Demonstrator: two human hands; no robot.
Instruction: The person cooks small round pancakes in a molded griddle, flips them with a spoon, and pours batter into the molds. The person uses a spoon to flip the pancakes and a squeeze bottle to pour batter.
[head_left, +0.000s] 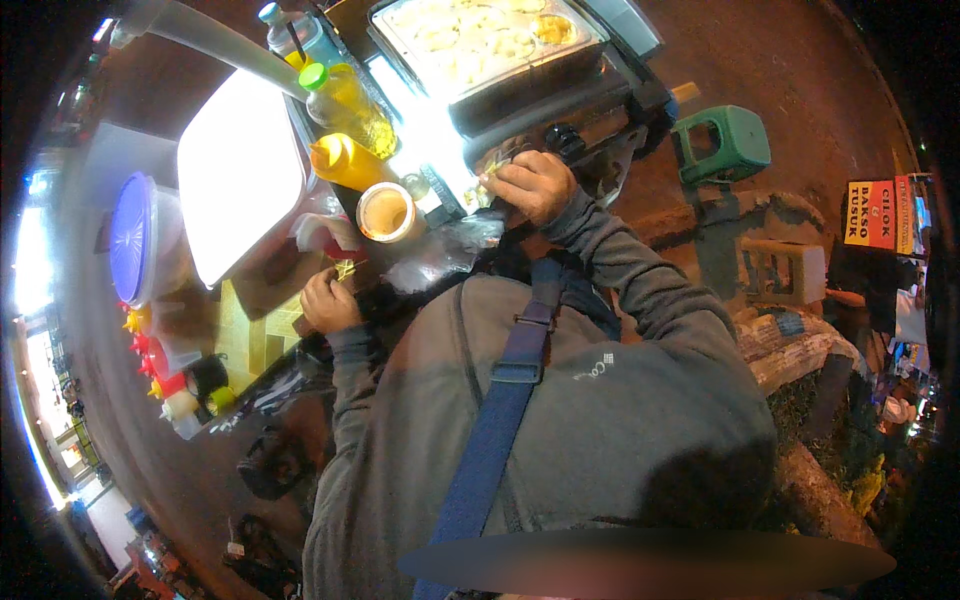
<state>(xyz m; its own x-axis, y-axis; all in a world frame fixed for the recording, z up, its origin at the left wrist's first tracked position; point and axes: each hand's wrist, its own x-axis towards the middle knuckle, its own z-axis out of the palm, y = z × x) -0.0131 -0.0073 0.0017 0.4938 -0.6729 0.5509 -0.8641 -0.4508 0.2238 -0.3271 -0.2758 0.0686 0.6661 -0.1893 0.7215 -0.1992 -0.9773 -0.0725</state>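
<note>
My right hand (534, 184) is at the front of the food cart, its fingers pinched on a small, crinkled, pale yellowish packet (480, 195) that looks like plastic. Just above it stands a metal pan of pale food pieces (480, 37). Lower and to the left, my left hand (330, 301) has curled fingers beside a small yellow patterned piece (345, 268); whether it grips that piece is unclear. Between both hands lie crumpled clear plastic bags (442, 255). An open tub of light brown contents (387, 213) and a yellow squeeze bottle (346, 161) stand behind them.
Green-capped bottle (349, 105), large white lid or board (240, 172), and a clear tub with a purple lid (135, 238) stand to the left. Several sauce bottles (176, 397) line the cart's far left edge. On the right are a green plastic stool (731, 139) and a log (795, 345).
</note>
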